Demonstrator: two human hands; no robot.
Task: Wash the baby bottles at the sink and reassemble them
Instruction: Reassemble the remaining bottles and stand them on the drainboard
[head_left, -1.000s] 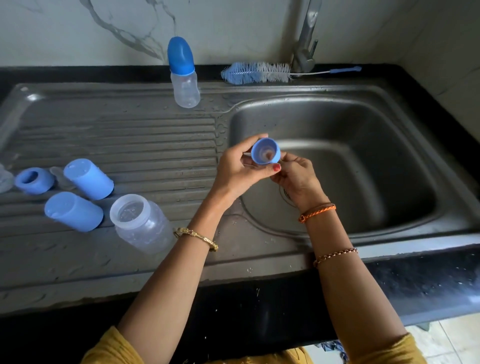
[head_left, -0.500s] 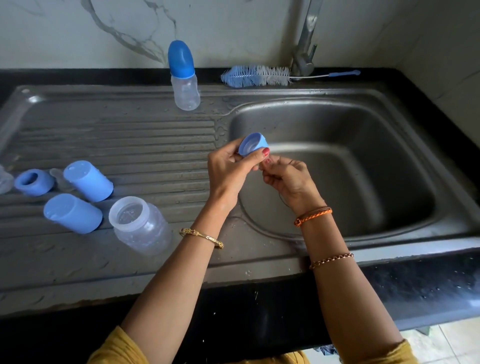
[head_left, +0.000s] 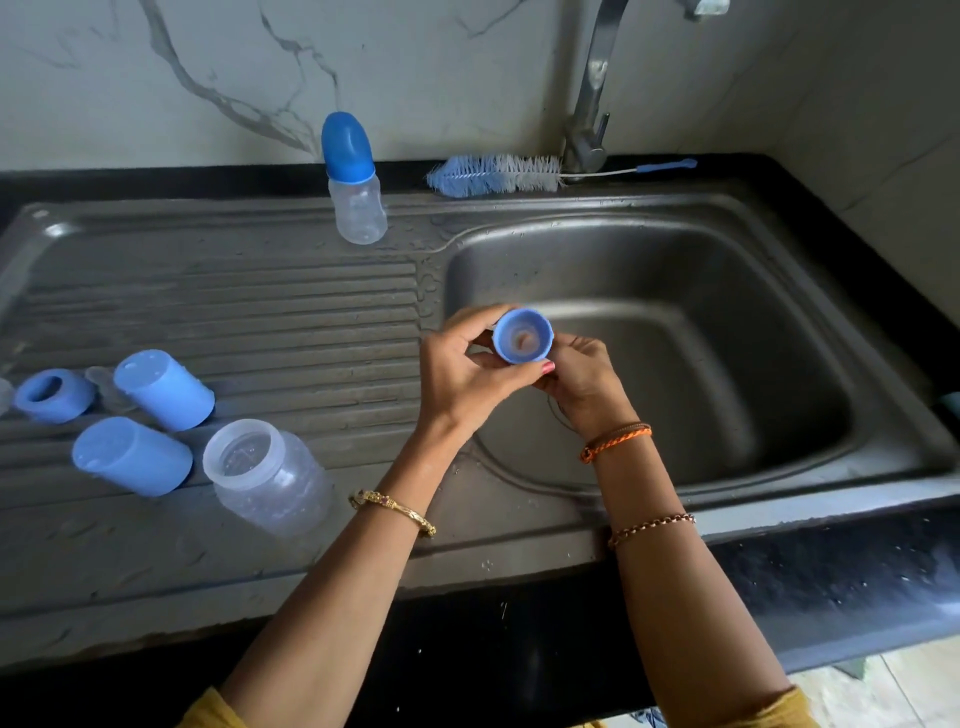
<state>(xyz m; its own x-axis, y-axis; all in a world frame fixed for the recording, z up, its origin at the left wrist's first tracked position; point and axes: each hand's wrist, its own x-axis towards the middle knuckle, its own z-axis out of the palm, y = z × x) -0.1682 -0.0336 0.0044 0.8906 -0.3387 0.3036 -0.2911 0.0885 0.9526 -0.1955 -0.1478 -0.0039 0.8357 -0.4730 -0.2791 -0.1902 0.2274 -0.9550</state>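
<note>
Over the left edge of the sink basin (head_left: 701, 322) my left hand (head_left: 467, 379) grips a blue bottle collar ring (head_left: 522, 338), its open underside facing me with a clear teat seated in it. My right hand (head_left: 582, 379) is curled under and behind the ring, fingers on the teat side. An assembled small bottle (head_left: 356, 182) with a blue cap stands at the back of the drainboard. A clear open bottle body (head_left: 270, 478) lies on the drainboard's front left.
Two blue caps (head_left: 163, 389) (head_left: 130, 457) and another blue collar ring (head_left: 52, 395) lie on the ribbed drainboard (head_left: 260, 322), with a clear teat (head_left: 104, 382) between them. A blue-and-white bottle brush (head_left: 498, 174) lies behind the basin by the tap (head_left: 592, 104).
The blue ring was tilted away half a second ago; its open side now faces me again. Both hands stay together over the basin's left edge.
</note>
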